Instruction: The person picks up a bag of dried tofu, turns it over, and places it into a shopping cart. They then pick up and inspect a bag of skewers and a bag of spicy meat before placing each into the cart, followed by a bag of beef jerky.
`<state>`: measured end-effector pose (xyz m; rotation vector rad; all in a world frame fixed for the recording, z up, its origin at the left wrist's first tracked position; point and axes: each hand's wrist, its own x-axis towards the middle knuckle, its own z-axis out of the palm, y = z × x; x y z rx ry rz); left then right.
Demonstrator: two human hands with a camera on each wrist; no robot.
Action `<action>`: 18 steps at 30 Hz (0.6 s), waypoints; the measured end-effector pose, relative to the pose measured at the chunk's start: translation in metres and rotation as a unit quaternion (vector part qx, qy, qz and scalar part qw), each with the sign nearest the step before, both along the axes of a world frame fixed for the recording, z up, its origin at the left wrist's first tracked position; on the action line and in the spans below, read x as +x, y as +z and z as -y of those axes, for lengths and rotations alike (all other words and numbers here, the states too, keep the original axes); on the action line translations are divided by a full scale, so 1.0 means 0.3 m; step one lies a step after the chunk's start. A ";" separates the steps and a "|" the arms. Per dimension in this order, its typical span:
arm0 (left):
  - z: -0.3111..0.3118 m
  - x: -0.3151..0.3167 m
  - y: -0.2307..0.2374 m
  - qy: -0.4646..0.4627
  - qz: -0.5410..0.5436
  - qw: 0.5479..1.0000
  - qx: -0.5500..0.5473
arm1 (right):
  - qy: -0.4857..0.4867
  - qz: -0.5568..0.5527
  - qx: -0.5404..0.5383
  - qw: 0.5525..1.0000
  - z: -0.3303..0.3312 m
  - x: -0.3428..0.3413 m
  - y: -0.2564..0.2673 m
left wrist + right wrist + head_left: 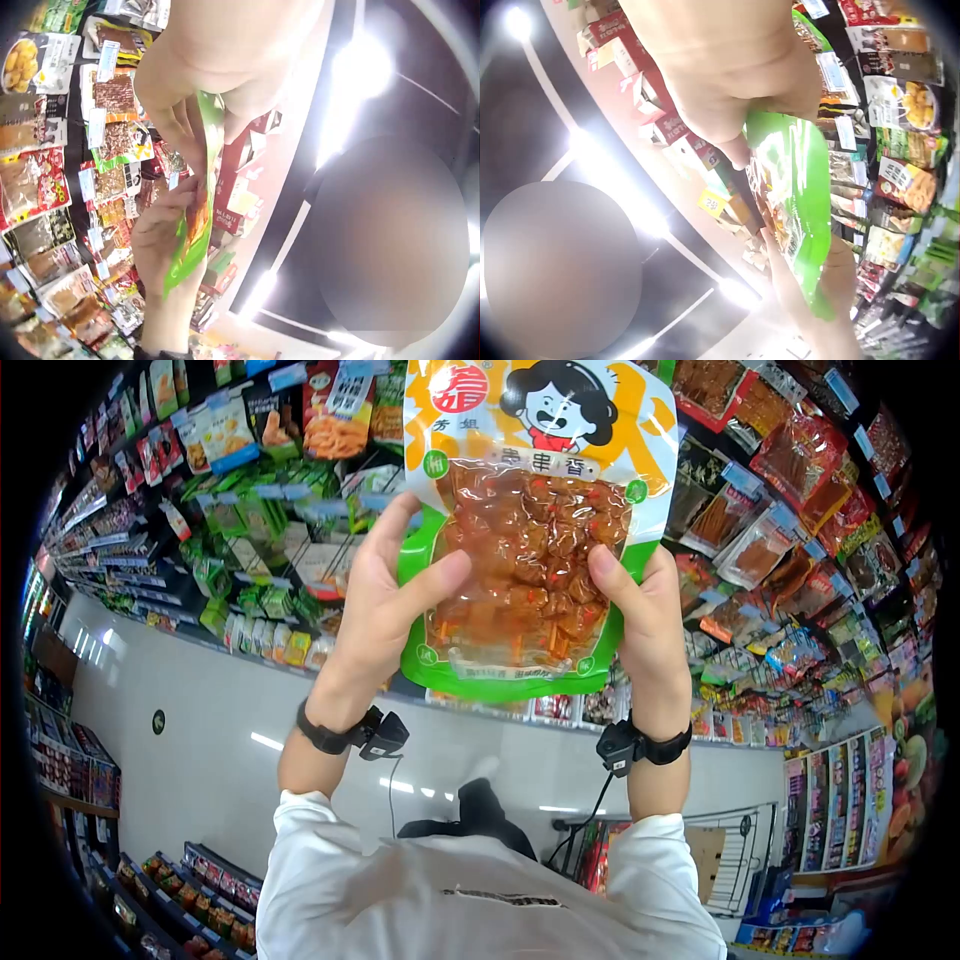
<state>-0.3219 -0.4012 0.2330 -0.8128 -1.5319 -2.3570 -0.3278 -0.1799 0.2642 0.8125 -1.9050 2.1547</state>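
**A:** so what's in the grip on your end?

**B:** Running this remotely, both hands are closed on it: my left hand (375,600) and my right hand (648,610) pinch the sides of one snack packet (530,575), thumbs on the front, fingers round the back. It's right between the palms, printed face towards me.

**A:** anything that'd worry you?

**B:** Couple of things tbh. That film looks slick, so if I ease one thumb off too soon, I reckon the filled middle sags, twists out of the other hand and drops to the floor (200,700) below. Squeeze too hard and the food gets mushed.

**A:** and around the grip?

**B:** Hanging packets (800,460) out past my right hand, so a wide swing could knock some down. Also a black cable (601,798) trails from the right wrist camera (620,748) towards the wire cart (745,850). Can't tell if they touch, but a snag plus a quick lift could yank my wrist.
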 end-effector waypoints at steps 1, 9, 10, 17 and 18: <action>0.013 0.032 -0.005 -0.029 0.011 0.999 0.018 | 0.016 0.012 -0.013 1.000 0.009 0.030 -0.011; -0.033 0.169 -0.027 -0.289 0.075 0.943 0.148 | 0.083 0.064 -0.089 0.991 -0.009 0.235 -0.020; -0.055 0.174 -0.029 -0.311 0.072 0.935 0.153 | 0.077 0.064 -0.079 0.992 -0.039 0.257 -0.027; -0.307 0.273 -0.014 -0.458 0.073 0.868 0.179 | 0.003 0.030 -0.103 0.994 -0.203 0.510 0.007; -0.348 0.301 -0.004 -0.471 0.076 0.860 0.180 | -0.004 0.024 -0.096 0.995 -0.238 0.558 0.018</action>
